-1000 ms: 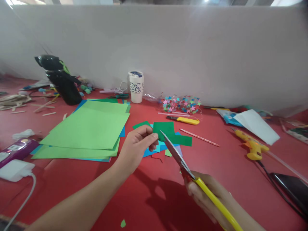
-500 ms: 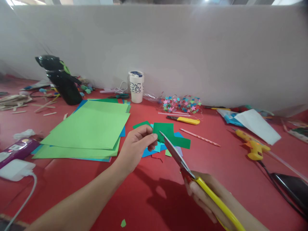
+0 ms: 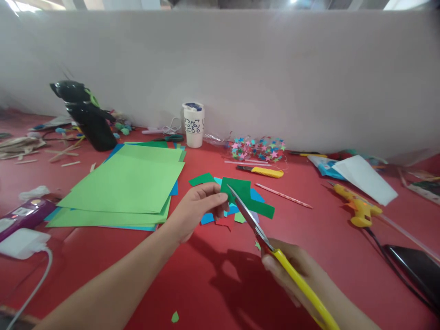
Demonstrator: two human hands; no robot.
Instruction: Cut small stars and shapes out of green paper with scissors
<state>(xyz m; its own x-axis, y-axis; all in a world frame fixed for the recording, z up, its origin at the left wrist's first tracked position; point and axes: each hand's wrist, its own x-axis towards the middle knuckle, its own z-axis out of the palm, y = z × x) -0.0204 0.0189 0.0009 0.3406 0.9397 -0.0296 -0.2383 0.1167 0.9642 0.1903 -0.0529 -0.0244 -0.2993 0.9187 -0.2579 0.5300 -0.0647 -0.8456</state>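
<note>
My left hand [image 3: 206, 201] pinches the left edge of a small dark green paper piece [image 3: 239, 188], holding it above the table. In my right hand [image 3: 288, 270] is a pair of scissors [image 3: 256, 224] with yellow handles. Their blades point up and left, and the tips lie over the green paper near my left fingertips. The blades look nearly closed. Under the paper lie several blue, purple and green paper scraps [image 3: 208, 218], partly hidden by the green piece and my left hand.
A stack of light green sheets [image 3: 127, 178] lies to the left. Behind stand a black bottle [image 3: 91, 119] and a white cup [image 3: 194, 126]. A yellow cutter [image 3: 266, 172], a striped pencil [image 3: 283, 195] and a yellow glue gun [image 3: 359, 206] with a cord lie to the right.
The scissor blades have closed further on the green paper. The paper has tilted and shifted slightly right, together with my left fingers.
</note>
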